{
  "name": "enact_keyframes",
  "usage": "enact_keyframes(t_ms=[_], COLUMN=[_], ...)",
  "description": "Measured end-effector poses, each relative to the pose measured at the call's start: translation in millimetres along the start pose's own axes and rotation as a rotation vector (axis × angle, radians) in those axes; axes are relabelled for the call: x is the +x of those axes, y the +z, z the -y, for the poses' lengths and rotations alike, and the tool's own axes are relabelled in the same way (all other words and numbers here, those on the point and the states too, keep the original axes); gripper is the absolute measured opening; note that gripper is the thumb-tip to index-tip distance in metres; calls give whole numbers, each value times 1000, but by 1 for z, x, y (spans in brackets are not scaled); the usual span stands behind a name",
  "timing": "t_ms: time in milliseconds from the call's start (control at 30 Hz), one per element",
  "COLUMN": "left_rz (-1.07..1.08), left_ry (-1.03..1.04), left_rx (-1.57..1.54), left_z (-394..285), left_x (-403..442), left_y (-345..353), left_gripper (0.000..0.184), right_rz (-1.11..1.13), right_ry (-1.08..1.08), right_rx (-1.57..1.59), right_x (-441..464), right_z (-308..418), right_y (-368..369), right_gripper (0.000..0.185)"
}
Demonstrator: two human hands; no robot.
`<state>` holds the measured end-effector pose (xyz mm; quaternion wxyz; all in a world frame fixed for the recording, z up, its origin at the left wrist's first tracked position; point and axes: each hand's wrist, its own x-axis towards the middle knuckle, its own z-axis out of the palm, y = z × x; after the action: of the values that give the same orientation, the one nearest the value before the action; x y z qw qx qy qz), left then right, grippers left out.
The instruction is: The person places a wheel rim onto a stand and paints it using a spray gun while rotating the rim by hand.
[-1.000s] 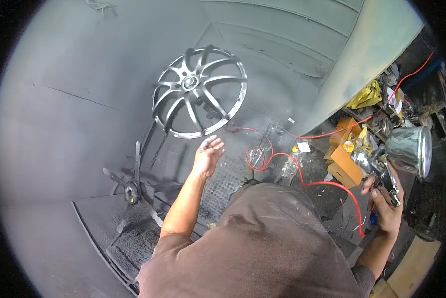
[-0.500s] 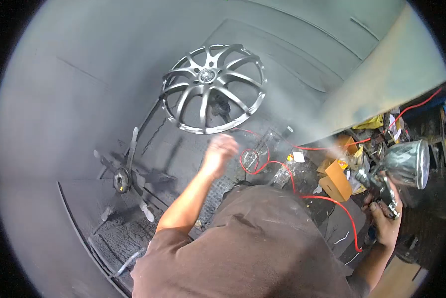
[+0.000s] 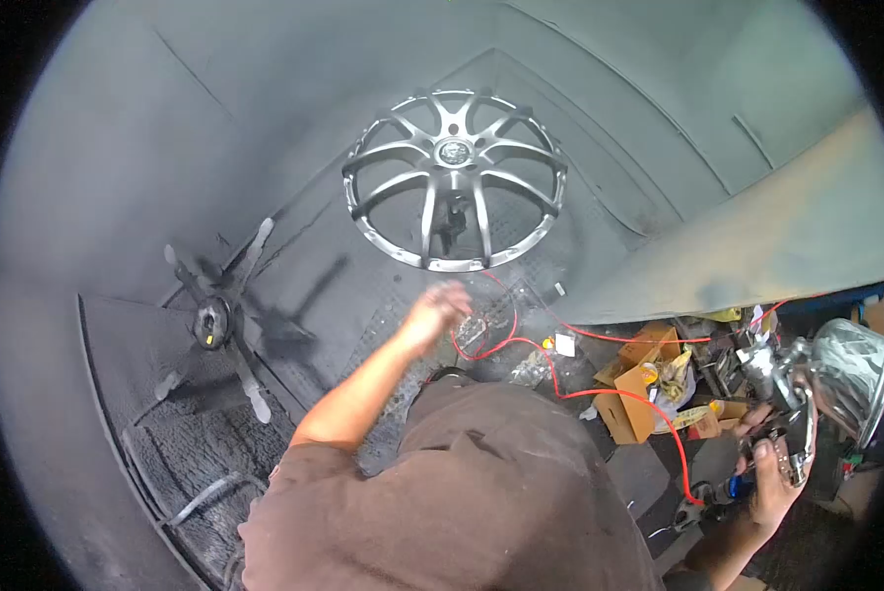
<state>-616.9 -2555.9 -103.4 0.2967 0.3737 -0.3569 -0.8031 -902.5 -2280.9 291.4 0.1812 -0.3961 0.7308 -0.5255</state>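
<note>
A silver multi-spoke wheel rim (image 3: 429, 222) sits face up on a dark stand (image 3: 452, 225), part of which shows between the spokes. Just below its near edge is my left hand (image 3: 436, 313), apart from the rim, its fingers too smeared to tell how they are held. On the far right my right hand (image 3: 775, 485) is wrapped round a spray gun (image 3: 779, 379). A large clear-sided cup (image 3: 851, 379) is fixed to the gun. No mist shows at the nozzle.
A second stand with spread arms (image 3: 212, 323) is at the left. Red hose (image 3: 639, 396) loops across the floor past my body. Open cardboard boxes (image 3: 627, 414) and litter lie at the right, beneath a slanted panel (image 3: 718, 236). Grey booth walls (image 3: 294, 89) surround the rim.
The view has shifted, and the rim appears farther right with its spokes turned. My right hand has tilted the spray gun upward and lowered it slightly. The pale mist from its nozzle is gone.
</note>
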Motion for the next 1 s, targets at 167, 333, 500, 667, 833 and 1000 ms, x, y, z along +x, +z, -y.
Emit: enact_keyframes(t_ms=[167,333,500,667,833,1000], left_rz=[-456,-284,-34,298,-205,-237], left_ry=[345,82,-41,-227,50,152], left_rx=[-399,-458,-302,-193,-547,-658], left_z=[-91,-80,-30,1,-9,-18], left_x=[9,-16,-3,2,3,5], left_y=[-51,3,53,68,40,-1], left_gripper=[31,40,73,51,39,39], right_rz=[-50,61,258,30,63,209], right_ry=[25,101,47,-12,35,139], right_rx=[-96,84,164,-63,-167,35], right_x=[9,-1,-10,3,4,-7], right_z=[-4,8,13,26,19,26], right_y=[-19,-5,-9,6,-1,13], right_gripper=[80,87,84,81,73,80])
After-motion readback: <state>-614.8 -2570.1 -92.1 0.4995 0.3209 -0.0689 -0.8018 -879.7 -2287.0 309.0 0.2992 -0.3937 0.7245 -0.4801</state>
